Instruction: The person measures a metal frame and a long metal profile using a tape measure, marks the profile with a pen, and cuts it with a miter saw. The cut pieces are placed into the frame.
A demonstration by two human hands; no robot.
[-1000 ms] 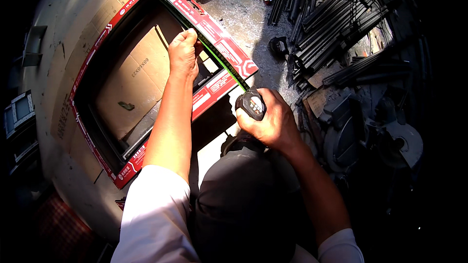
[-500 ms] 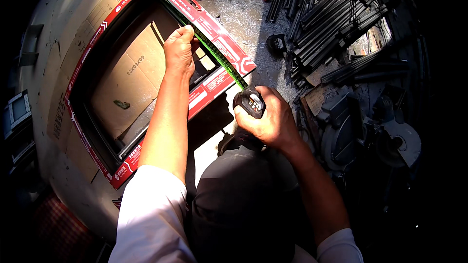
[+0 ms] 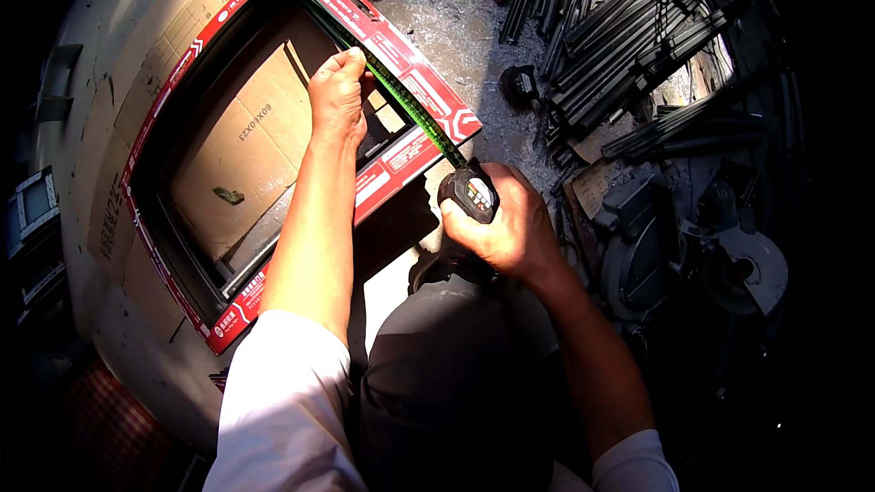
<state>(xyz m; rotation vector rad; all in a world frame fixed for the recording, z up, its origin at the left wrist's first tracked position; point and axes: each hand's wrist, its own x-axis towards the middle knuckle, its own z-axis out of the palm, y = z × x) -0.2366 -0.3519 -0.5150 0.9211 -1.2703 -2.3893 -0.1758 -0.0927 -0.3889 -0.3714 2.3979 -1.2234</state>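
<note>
A black frame (image 3: 162,200) edged with red printed strips (image 3: 415,91) lies slanted in front of me. Along its right side runs the green blade (image 3: 412,107) of a tape measure, stretched from the far corner toward me. My right hand (image 3: 512,230) is closed around the black case of the tape measure (image 3: 470,193), just off the near right corner. My left hand (image 3: 339,96) reaches over the opening, thumb and fingers pinched at the blade beside the frame's inner edge. Its fingertips are partly hidden.
Brown cardboard (image 3: 246,141) shows under and inside the frame, with a small green scrap (image 3: 228,195). At the right lie piled dark metal bars (image 3: 620,55), a dark round object (image 3: 519,84) and a machine with a disc (image 3: 747,269). Sunlit ground (image 3: 447,27) lies beyond.
My right hand and the tape measure case have shifted very slightly to the right, and the case has turned a little. My left hand keeps its place at the blade.
</note>
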